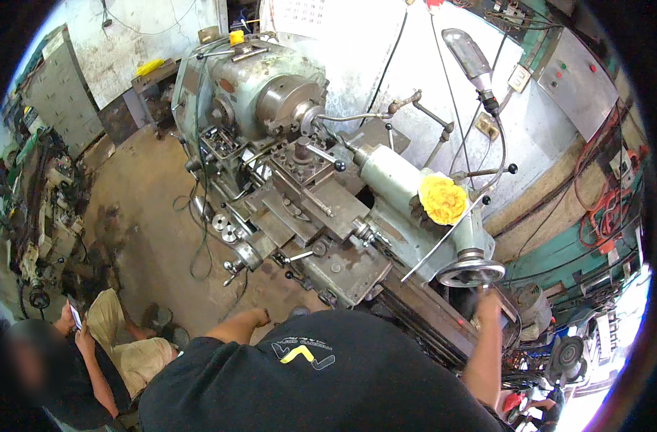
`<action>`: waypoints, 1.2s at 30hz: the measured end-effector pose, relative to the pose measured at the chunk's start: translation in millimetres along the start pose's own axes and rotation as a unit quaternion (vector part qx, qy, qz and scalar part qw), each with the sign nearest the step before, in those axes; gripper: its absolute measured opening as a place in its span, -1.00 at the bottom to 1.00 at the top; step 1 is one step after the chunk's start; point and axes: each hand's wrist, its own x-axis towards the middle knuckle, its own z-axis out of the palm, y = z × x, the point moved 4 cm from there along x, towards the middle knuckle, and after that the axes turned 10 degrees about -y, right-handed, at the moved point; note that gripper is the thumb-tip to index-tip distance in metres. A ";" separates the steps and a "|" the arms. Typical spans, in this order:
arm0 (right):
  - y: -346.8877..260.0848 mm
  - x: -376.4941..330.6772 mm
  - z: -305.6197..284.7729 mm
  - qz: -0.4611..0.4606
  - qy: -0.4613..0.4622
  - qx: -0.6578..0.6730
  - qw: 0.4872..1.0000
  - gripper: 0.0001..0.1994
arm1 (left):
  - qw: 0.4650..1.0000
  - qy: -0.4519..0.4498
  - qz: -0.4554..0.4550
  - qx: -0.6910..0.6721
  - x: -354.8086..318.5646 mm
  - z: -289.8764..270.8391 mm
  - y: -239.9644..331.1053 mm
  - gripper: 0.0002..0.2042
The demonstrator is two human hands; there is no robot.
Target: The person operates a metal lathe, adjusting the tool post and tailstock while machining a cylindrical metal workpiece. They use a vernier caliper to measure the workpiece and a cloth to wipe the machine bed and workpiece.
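Apparently curled, right grip (488, 305): on the handle (484, 289) of a metal wheel (471, 271) just beyond it, likely for leverage. Left grip (254, 317): well leftward; closure and contents cannot be told.

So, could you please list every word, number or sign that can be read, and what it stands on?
Wearer's black shirt: light lettering, part-yellow emblem, upside down; wording not copied.
Wall calendar: rows of numbers, not copied.
Grey button box: any markings too small to read.
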 end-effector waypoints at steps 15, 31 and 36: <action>-21.1 -8.2 24.0 0.008 -0.129 -0.108 0.986 -0.66 | 0.985 -0.012 -0.095 -0.141 23.5 6.7 0.5 -0.63; -75.5 -33.5 2.1 0.002 -0.274 0.130 0.953 -0.51 | 0.926 0.000 -0.112 -0.359 5.1 -8.1 12.6 -0.63; -13.8 -11.5 -28.9 0.097 -0.052 0.139 0.984 -0.69 | 0.962 -0.059 -0.071 -0.259 9.3 -1.6 3.5 -0.60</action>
